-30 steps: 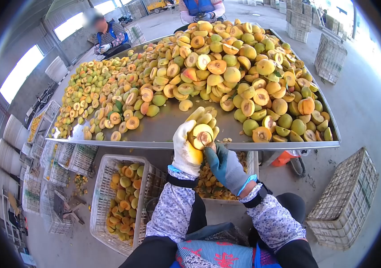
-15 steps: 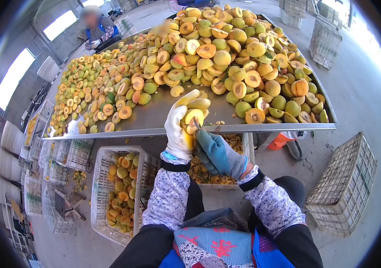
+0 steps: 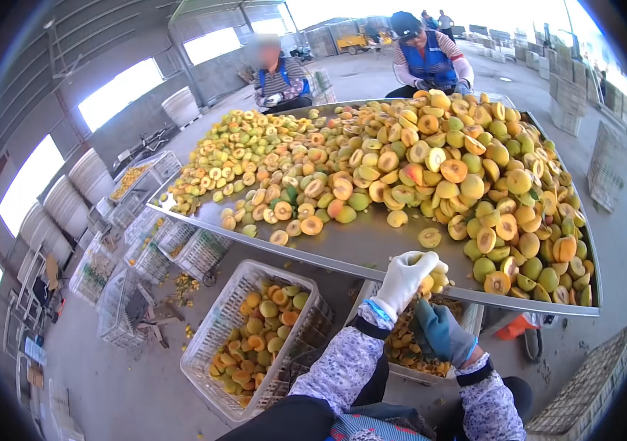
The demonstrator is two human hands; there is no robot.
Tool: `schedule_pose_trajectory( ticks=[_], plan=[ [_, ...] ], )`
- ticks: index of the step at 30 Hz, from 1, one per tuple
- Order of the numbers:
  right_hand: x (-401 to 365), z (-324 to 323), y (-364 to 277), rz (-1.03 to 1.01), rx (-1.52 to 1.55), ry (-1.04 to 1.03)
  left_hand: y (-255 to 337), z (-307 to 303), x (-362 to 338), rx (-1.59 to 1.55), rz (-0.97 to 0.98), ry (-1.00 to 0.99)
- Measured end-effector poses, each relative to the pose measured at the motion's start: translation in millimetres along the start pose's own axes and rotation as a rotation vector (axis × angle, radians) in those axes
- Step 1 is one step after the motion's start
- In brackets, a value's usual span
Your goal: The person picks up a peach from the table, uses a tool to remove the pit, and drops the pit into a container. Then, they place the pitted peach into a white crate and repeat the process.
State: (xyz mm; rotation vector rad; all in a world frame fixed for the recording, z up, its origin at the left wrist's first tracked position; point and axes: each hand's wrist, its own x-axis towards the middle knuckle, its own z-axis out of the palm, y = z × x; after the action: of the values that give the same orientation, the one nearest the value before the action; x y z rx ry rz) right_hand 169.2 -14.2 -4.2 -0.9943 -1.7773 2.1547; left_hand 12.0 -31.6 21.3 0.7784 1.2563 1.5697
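My left hand (image 3: 404, 282), in a white glove, is closed around yellow peach halves (image 3: 438, 280) just past the front edge of the metal table (image 3: 313, 259). Close below it is my right hand (image 3: 443, 332), in a blue-grey glove with curled fingers. A small metal-tipped pitting tool showed in that fist half a second ago; its tip is now hard to make out. Under both hands stands a crate (image 3: 473, 321) of fruit scraps (image 3: 399, 340). A large heap of peach halves (image 3: 468, 184) covers much of the table.
A white crate (image 3: 201, 345) of peach halves stands on the floor to the left. An upright crate (image 3: 585, 389) is at the right. Two people, one in a striped top (image 3: 282, 81) and one in a blue vest (image 3: 431, 62), sit beyond the table. Stacked tubs (image 3: 67, 206) line the left.
My view has swung up and left, bringing the second person into sight. My right hand has drawn down and away from the fruit in my left hand.
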Motion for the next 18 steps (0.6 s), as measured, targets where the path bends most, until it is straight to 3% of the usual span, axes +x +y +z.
schedule_pose_trajectory(
  ticks=[4,7,10,14,15,17,18],
  plan=[
    [-12,0,-6,0.159,0.432,-0.430,2,0,-11,-0.207,0.013,-0.223],
    [-6,-8,2,0.149,0.506,-0.526,-5,-2,-5,-0.288,0.062,-0.296],
    [-15,0,-5,0.049,0.392,-0.409,-13,-1,-5,-0.531,0.135,-0.310],
    [8,9,21,-0.386,-0.118,-0.047,-10,3,-20,-0.598,0.105,0.005],
    [4,8,23,-0.375,-0.125,-0.061,-10,2,-23,-0.628,0.083,0.041],
    [3,14,18,-0.377,-0.142,-0.107,-12,-7,-26,-0.597,0.108,-0.118],
    [-14,12,-5,-0.048,0.006,-0.238,-10,-10,-24,-0.473,0.116,-0.168]
  ],
)
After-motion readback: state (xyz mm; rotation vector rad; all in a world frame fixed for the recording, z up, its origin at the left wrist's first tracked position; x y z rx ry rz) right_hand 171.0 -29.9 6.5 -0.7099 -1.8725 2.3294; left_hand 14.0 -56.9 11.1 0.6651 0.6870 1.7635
